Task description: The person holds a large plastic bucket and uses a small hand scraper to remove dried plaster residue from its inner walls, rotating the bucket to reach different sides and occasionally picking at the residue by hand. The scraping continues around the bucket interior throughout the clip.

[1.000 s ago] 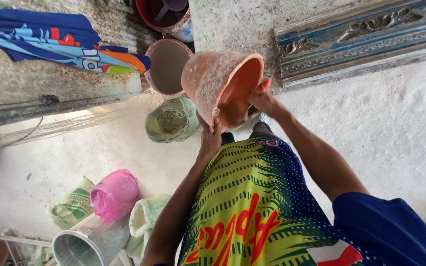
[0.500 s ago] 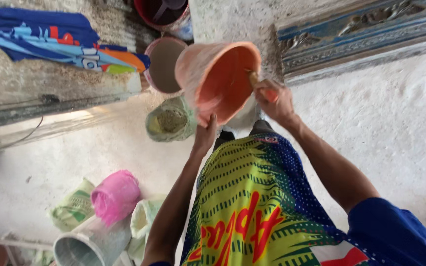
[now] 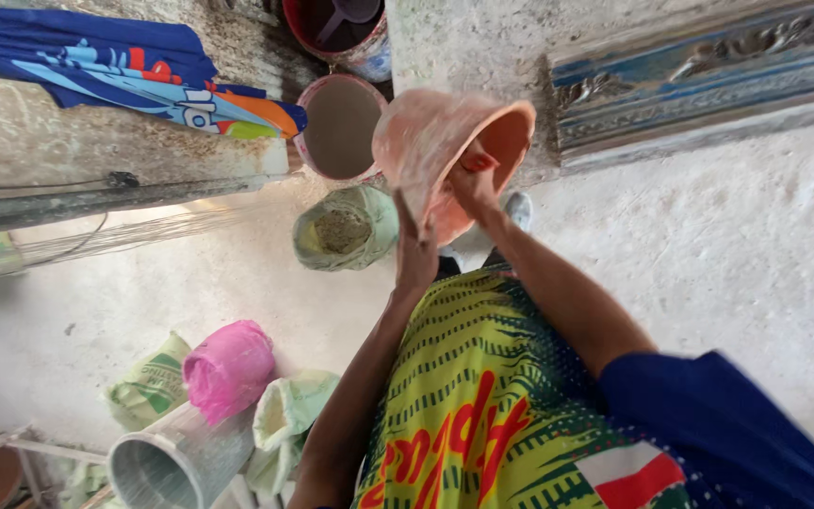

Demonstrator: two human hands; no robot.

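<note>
We look down over our own torso at a dusty concrete floor (image 3: 727, 254). At about 12 o'clock we hold an orange plastic bucket (image 3: 435, 151), tipped on its side with its mouth turned toward 3 o'clock and its outside crusted with pale dried powder. Our left hand (image 3: 415, 254) presses against the bucket's lower wall from beneath, fingers stretched flat along it. Our right hand (image 3: 471, 181) reaches over the rim into the mouth, fingers curled tight around a small reddish object (image 3: 479, 160) that is too blurred to identify.

Just beside the bucket at 10 o'clock stands a pink-rimmed pail (image 3: 341, 127) filled with grey liquid. Below it, at 9 o'clock, an open green sack (image 3: 346, 229) shows grey powder inside. At 7 o'clock, well apart, lie a bright pink bag (image 3: 230, 368), two more green sacks and a grey pipe (image 3: 176, 462) on its side. A blue patterned cloth (image 3: 115, 66) drapes over a rough wall at 11 o'clock.
</note>
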